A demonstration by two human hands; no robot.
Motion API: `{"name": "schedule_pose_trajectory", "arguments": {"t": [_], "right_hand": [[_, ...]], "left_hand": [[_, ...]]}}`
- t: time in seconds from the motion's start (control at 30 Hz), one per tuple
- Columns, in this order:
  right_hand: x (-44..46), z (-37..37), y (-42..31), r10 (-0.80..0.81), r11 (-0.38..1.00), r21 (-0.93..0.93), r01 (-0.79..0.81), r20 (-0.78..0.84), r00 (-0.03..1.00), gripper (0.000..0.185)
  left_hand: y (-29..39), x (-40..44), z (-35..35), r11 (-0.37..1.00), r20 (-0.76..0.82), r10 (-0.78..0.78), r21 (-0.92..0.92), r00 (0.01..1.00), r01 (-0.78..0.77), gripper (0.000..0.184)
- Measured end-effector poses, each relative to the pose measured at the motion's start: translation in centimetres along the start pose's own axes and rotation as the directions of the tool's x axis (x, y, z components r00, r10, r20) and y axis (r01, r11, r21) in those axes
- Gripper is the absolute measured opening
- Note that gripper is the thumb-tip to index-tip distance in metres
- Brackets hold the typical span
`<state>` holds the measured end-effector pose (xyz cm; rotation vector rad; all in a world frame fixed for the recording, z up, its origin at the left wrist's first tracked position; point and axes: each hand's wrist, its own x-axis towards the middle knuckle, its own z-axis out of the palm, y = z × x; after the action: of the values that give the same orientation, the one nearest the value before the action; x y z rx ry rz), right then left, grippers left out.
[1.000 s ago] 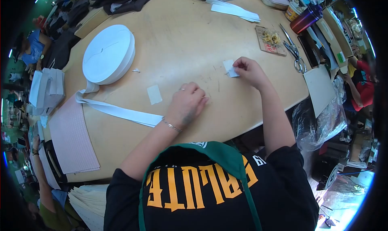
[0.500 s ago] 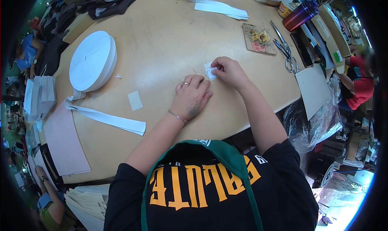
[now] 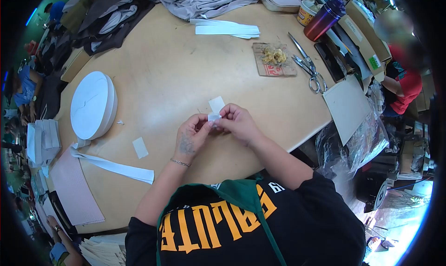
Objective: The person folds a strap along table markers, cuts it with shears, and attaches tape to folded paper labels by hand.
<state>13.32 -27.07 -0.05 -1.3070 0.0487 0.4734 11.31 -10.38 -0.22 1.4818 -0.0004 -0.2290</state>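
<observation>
Both of my hands meet near the table's middle around a small white piece (image 3: 214, 117). My left hand (image 3: 192, 135) pinches its left side, and my right hand (image 3: 236, 122) grips its right side with thumb and fingers. Just beyond them a pale rectangular piece (image 3: 216, 103) lies on the table (image 3: 176, 70). Another pale rectangle (image 3: 140, 147) rests to the left of my left hand. A white strip (image 3: 116, 168) runs from the big white roll (image 3: 92, 105) toward my left forearm.
Scissors (image 3: 312, 70) and a smaller metal tool lie at the right, beside a brown card (image 3: 267, 68) with yellowish scraps. Behind them stands a purple-red bottle (image 3: 324, 20). White strips (image 3: 227, 29) and grey cloth (image 3: 204, 0) are at the back. Co-workers appear at both sides.
My left hand has come up to the small white piece and now grips it with my right hand. The piece is off the paler rectangle and nearer my body. The whole view has shifted.
</observation>
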Motion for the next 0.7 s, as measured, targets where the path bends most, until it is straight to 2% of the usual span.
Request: {"name": "schedule_pose_trajectory", "arguments": {"t": [0.07, 0.13, 0.17, 0.27, 0.37, 0.4, 0.43, 0.47, 0.57, 0.67, 0.7], "right_hand": [[-0.2, -0.1, 1.1, -0.09, 0.985, -0.144, 0.09, 0.007, 0.996, 0.015], [-1.1, -0.4, 0.6, -0.155, 0.869, -0.466, 0.167, 0.065, 0.986, 0.015], [-1.6, -0.5, 0.3, -0.176, 0.769, -0.607, 0.2, 0.1, 0.979, 0.015], [-2.1, -0.2, -0.3, -0.258, 0.642, -0.717, 0.271, 0.13, 0.957, 0.015], [-2.1, 0.0, 1.2, -0.3, 0.781, -0.56, 0.277, 0.054, 0.952, 0.015], [-2.1, 0.1, 1.7, -0.288, 0.834, -0.489, 0.256, 0.011, 0.958, 0.016], [-2.0, 0.2, 2.1, -0.271, 0.88, -0.411, 0.237, -0.026, 0.962, 0.016], [-1.9, 0.2, 2.5, -0.252, 0.918, -0.33, 0.22, -0.058, 0.966, 0.016], [-1.7, 0.4, 3.0, -0.276, 0.952, -0.164, 0.259, -0.088, 0.957, 0.015], [-1.7, -0.2, 3.5, -0.274, 0.921, -0.311, 0.236, -0.082, 0.958, 0.012], [-2.0, -0.2, 2.8, -0.331, 0.889, -0.361, 0.281, -0.086, 0.94, 0.013]], "left_hand": [[0.4, -0.5, -0.1, 0.992, 0.001, -0.061, 0.108, 0.998, 0.061, 0.014], [0.7, -0.7, 0.0, 0.922, 0.056, 0.093, 0.372, 0.994, -0.108, 0.012], [0.8, -0.9, 0.1, 0.852, 0.099, 0.162, 0.488, 0.982, -0.19, 0.011], [1.2, -0.5, 0.3, 0.509, 0.285, 0.406, 0.719, 0.868, -0.474, 0.009], [0.9, -0.5, 0.4, 0.553, 0.244, 0.416, 0.697, 0.876, -0.457, 0.008], [0.7, -0.5, 0.7, 0.772, 0.126, 0.339, 0.529, 0.932, -0.352, 0.008], [0.4, -0.6, 0.8, 0.924, 0.029, 0.223, 0.313, 0.974, -0.221, 0.008], [0.3, -0.7, 0.9, 0.995, -0.038, 0.081, 0.066, 0.996, -0.078, 0.008], [2.5, -1.2, 2.3, 0.989, 0.003, -0.148, 0.008, 0.989, 0.148, 0.011], [-0.7, -0.6, 2.0, 0.983, -0.011, 0.056, 0.177, 0.998, -0.053, 0.012], [-0.4, -0.6, 2.1, 0.951, 0.002, 0.083, 0.3, 0.997, -0.08, 0.012]]}}
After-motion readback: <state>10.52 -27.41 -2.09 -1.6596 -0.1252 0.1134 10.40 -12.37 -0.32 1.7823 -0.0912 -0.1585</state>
